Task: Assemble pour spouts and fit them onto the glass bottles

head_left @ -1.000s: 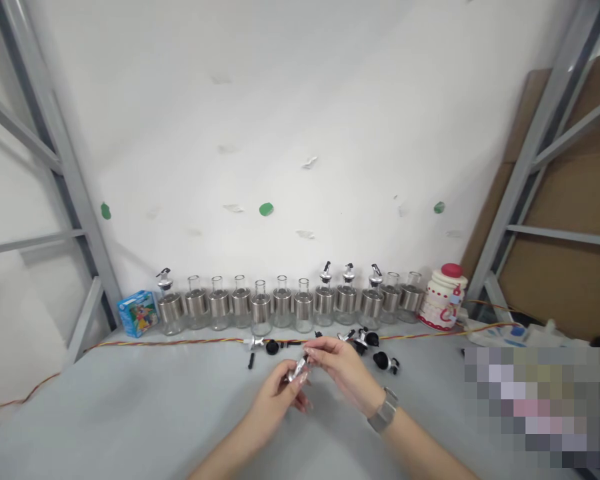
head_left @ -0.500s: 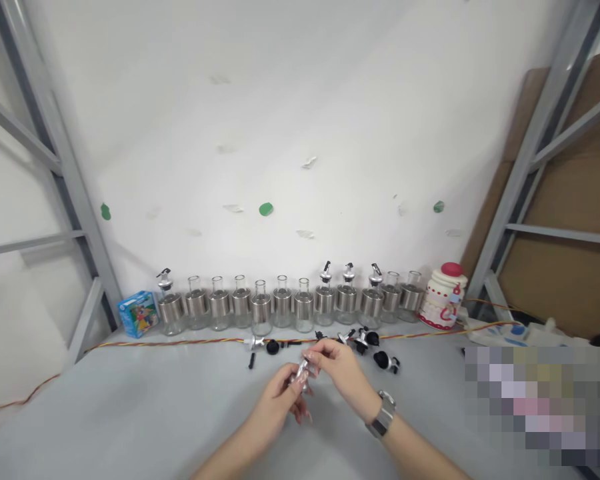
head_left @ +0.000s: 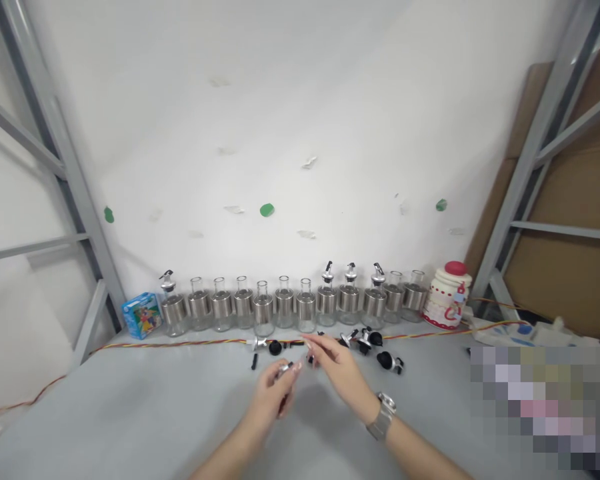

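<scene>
My left hand [head_left: 275, 390] is closed around a silver-and-black pourer spout [head_left: 284, 369], most of it hidden by the fingers. To its right, my right hand [head_left: 335, 363] has its fingertips drawn together. A small dark bit shows beneath those fingertips, too blurred to name. Beyond the hands lie loose pourer parts: a silver spout [head_left: 259, 344], a round black stopper [head_left: 275, 347] and a black strip [head_left: 255, 361]. Further right are a pourer with a black stopper [head_left: 390, 361] and more silver-and-black pourers [head_left: 365, 341].
Along the wall stands a row of glass bottles with steel bands [head_left: 263, 312], several topped with pourers [head_left: 351, 271]. A blue box [head_left: 143, 315] and a red-lidded jar [head_left: 449, 297] flank it. A twisted cable [head_left: 180, 343] crosses the table.
My hands have moved apart: the left has drawn back left with the pourer spout, and the right has come off it. The view has shifted slightly.
</scene>
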Action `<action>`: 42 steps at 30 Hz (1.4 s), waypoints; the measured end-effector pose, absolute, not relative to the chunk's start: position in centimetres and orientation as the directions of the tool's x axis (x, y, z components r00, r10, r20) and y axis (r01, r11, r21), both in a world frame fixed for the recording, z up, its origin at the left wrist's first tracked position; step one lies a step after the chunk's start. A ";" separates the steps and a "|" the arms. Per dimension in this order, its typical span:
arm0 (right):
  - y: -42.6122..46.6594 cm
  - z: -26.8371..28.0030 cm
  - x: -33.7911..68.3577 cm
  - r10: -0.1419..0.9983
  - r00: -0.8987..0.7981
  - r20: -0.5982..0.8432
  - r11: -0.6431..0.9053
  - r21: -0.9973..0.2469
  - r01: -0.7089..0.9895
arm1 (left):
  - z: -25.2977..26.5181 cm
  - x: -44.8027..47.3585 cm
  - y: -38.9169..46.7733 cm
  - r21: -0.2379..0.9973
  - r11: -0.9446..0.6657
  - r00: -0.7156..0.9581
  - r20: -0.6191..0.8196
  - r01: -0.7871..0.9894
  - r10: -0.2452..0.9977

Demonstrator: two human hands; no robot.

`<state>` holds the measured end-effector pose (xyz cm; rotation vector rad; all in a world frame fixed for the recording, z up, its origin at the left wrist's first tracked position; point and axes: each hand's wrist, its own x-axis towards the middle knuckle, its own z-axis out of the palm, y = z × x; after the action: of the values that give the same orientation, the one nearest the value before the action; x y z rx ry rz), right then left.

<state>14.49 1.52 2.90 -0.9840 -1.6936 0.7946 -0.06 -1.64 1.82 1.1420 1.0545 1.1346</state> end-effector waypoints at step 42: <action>0.4 2.5 15.1 0.971 -0.195 0.142 0.133 -0.989 -0.058 | 1.4 0.1 -2.0 0.969 0.245 0.349 -0.223 -0.020 0.910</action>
<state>15.08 0.39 2.48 -0.9721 -1.3820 1.2683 0.06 -1.97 1.45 1.1353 1.0110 0.8107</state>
